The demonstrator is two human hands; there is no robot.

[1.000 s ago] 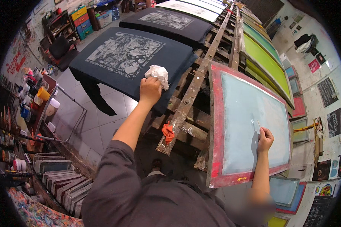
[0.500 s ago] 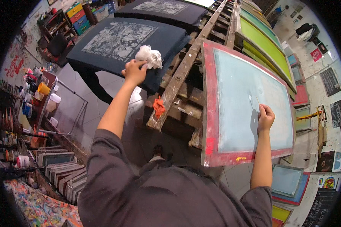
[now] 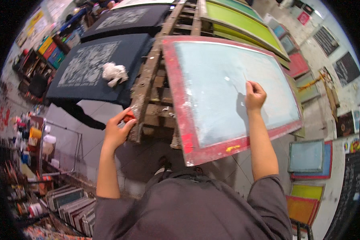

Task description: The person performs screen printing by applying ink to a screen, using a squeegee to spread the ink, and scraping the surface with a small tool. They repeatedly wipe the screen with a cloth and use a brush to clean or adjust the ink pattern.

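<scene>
At the near end of a wooden rail, my left hand (image 3: 117, 133) has its thumb and fingers closed round a small crumpled orange rag (image 3: 129, 116). My right hand (image 3: 255, 96) is raised over a screen printing frame (image 3: 176, 96) with a red border and pale blue mesh. Pinched in it is a thin pale stick (image 3: 245, 76), whose tip is too small to make out. A wad of white cloth (image 3: 115, 74) lies on the right part of a dark T-shirt (image 3: 104, 92) bearing a grey print. Neither hand touches that wad.
Another printed dark shirt (image 3: 148, 26) lies behind the first. Green-mesh screens (image 3: 244, 20) stand beyond the red frame, along the wooden rails (image 3: 146, 84). More screens lean at the right wall and lower left. A small table (image 3: 42, 148) with containers stands left.
My left hand has let go of the white wad, leaving it on the shirt, and come nearer to the orange rag, now grasped. The right hand keeps the stick over the mesh. The view has shifted.
</scene>
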